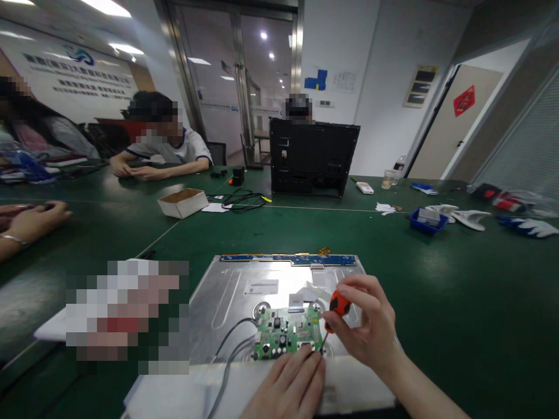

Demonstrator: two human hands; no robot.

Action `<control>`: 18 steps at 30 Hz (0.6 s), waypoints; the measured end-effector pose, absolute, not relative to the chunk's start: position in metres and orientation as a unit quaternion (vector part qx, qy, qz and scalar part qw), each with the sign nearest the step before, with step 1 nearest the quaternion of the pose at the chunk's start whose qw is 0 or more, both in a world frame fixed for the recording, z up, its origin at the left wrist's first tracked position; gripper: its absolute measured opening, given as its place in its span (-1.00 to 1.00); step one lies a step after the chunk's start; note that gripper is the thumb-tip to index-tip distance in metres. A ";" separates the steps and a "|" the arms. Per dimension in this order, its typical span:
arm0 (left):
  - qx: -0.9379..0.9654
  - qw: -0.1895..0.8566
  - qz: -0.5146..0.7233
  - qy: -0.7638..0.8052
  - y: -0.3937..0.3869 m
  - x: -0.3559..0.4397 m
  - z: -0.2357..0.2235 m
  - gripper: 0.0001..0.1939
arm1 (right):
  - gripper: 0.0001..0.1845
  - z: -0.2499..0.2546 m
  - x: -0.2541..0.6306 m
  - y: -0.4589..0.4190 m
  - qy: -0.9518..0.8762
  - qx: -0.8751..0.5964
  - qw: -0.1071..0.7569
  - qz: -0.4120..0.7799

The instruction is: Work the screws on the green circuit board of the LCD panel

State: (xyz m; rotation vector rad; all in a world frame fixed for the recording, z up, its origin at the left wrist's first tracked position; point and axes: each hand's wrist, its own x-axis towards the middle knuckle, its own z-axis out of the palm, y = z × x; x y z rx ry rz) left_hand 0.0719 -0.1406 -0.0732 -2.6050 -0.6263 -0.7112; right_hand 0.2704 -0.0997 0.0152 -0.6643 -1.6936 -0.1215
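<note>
Gripping a screwdriver point(339, 304) by its orange-and-black handle, thumb and fingers clamped on it, the right hand point(371, 326) holds it over the near right corner of a green circuit board point(286, 333). Its shaft slants down to the board; whether the tip meets a screw cannot be told. The left hand point(292, 381) lies across the board's near edge, fingers side by side, their tips near the shaft; whether they pinch anything cannot be told. The board sits on a silvery metal panel point(227, 294), which bears a white label point(262, 287) at far left of the board, its print too small to read. On the far left wall, a sign point(74, 75) carries a blue logo over large dark Chinese characters and smaller lines, too blurred to read surely. At far right, a red diamond point(463, 101) on a door point(471, 131) shows a dark character, likewise unclear.
</note>
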 end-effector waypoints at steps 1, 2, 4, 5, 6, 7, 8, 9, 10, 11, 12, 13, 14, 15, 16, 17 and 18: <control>-0.924 0.183 -0.252 -0.223 -0.141 0.072 -0.073 -0.56 | -0.67 0.016 0.270 -0.100 -0.733 -0.290 0.612 -0.058; -0.924 0.182 -0.252 -0.224 -0.141 0.072 -0.073 -0.54 | -0.67 0.017 0.270 -0.101 -0.733 -0.293 0.611 -0.062; -0.925 0.181 -0.250 -0.223 -0.141 0.072 -0.073 -0.49 | -0.67 0.018 0.269 -0.102 -0.733 -0.300 0.607 -0.065; -0.925 0.181 -0.251 -0.222 -0.141 0.072 -0.072 -0.47 | -0.66 0.018 0.269 -0.102 -0.734 -0.305 0.603 -0.063; -0.925 0.181 -0.250 -0.221 -0.141 0.072 -0.071 -0.46 | -0.65 0.018 0.269 -0.103 -0.736 -0.309 0.599 -0.058; -0.925 0.182 -0.252 -0.218 -0.140 0.072 -0.071 -0.46 | -0.63 0.018 0.270 -0.103 -0.739 -0.310 0.596 -0.050; -0.924 0.184 -0.255 -0.215 -0.140 0.072 -0.070 -0.47 | -0.61 0.018 0.270 -0.103 -0.743 -0.309 0.592 -0.042; -0.923 0.185 -0.260 -0.214 -0.139 0.072 -0.069 -0.47 | -0.59 0.017 0.271 -0.104 -0.748 -0.306 0.588 -0.034; -0.922 0.187 -0.265 -0.214 -0.139 0.072 -0.068 -0.48 | -0.58 0.015 0.272 -0.104 -0.752 -0.302 0.585 -0.026; -0.920 0.188 -0.270 -0.214 -0.138 0.072 -0.068 -0.48 | -0.57 0.014 0.273 -0.104 -0.754 -0.298 0.584 -0.020; -0.919 0.188 -0.272 -0.213 -0.138 0.072 -0.067 -0.48 | -0.56 0.012 0.273 -0.103 -0.755 -0.296 0.585 -0.014; -0.919 0.188 -0.272 -0.214 -0.138 0.072 -0.067 -0.48 | -0.56 0.011 0.274 -0.103 -0.754 -0.294 0.587 -0.009; -0.920 0.187 -0.269 -0.216 -0.138 0.073 -0.067 -0.48 | -0.57 0.009 0.274 -0.103 -0.753 -0.292 0.589 -0.005; -0.921 0.187 -0.265 -0.217 -0.139 0.073 -0.067 -0.48 | -0.57 0.008 0.274 -0.102 -0.752 -0.290 0.591 -0.003; -0.922 0.186 -0.261 -0.219 -0.139 0.073 -0.067 -0.48 | -0.59 0.008 0.274 -0.102 -0.751 -0.287 0.594 -0.002; -0.922 0.185 -0.259 -0.220 -0.140 0.073 -0.067 -0.48 | -0.60 0.008 0.274 -0.101 -0.750 -0.285 0.597 -0.004; -0.922 0.184 -0.259 -0.222 -0.140 0.073 -0.067 -0.49 | -0.61 0.008 0.273 -0.101 -0.748 -0.283 0.600 -0.006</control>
